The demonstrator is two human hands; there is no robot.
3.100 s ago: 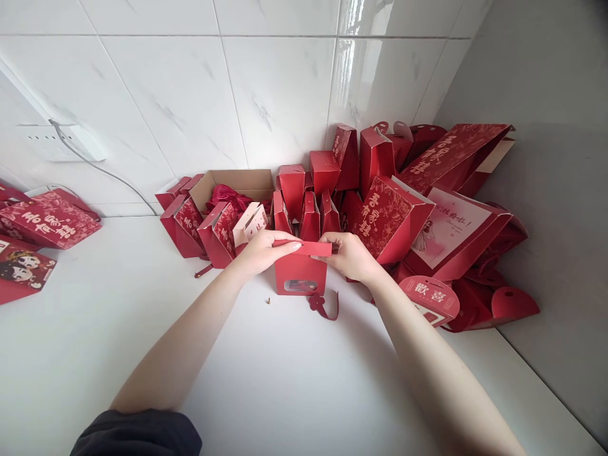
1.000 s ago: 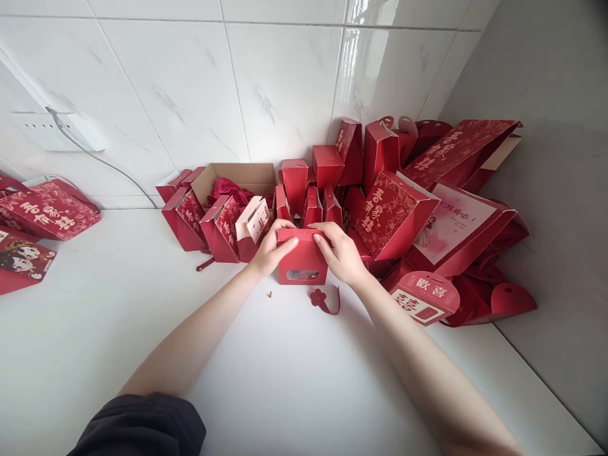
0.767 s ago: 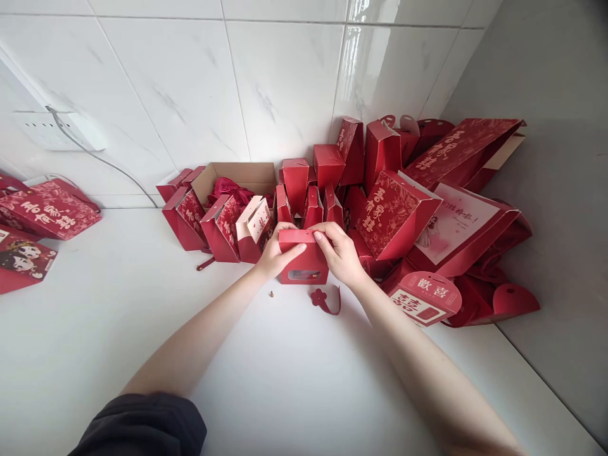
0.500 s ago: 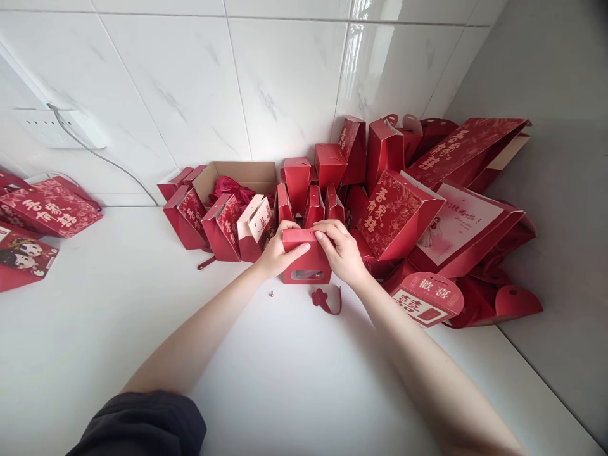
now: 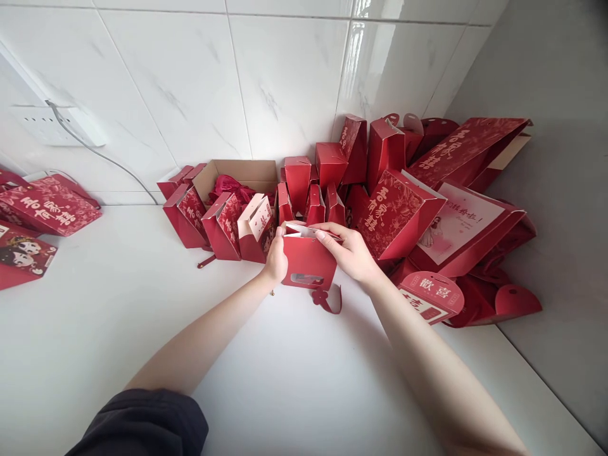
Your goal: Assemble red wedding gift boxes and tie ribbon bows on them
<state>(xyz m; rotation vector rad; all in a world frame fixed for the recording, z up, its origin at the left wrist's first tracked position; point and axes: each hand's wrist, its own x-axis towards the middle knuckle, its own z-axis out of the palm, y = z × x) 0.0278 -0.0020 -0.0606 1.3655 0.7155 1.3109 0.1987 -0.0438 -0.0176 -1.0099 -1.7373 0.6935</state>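
Observation:
A small red gift box [image 5: 308, 261] with a clear window on its front stands on the white counter [image 5: 266, 373], tilted a little toward me. My left hand [image 5: 277, 256] grips its left top edge with curled fingers. My right hand [image 5: 349, 252] holds the right top edge, fingers along a flap whose pale inside shows. A red flower-shaped tag with a ribbon [image 5: 327, 299] lies on the counter just in front of the box.
Several red gift boxes [image 5: 394, 212] are heaped in the corner against the tiled wall. An open brown carton [image 5: 237, 174] holds red cloth. A round-topped red box [image 5: 430, 297] lies at right. Red bags [image 5: 45, 212] lie at far left, below a wall socket with cable [image 5: 71, 130].
The box's top flap, pressed flat a moment ago, now stands partly open showing its pale inside. The box has tilted toward me, and my left hand slid to its left side.

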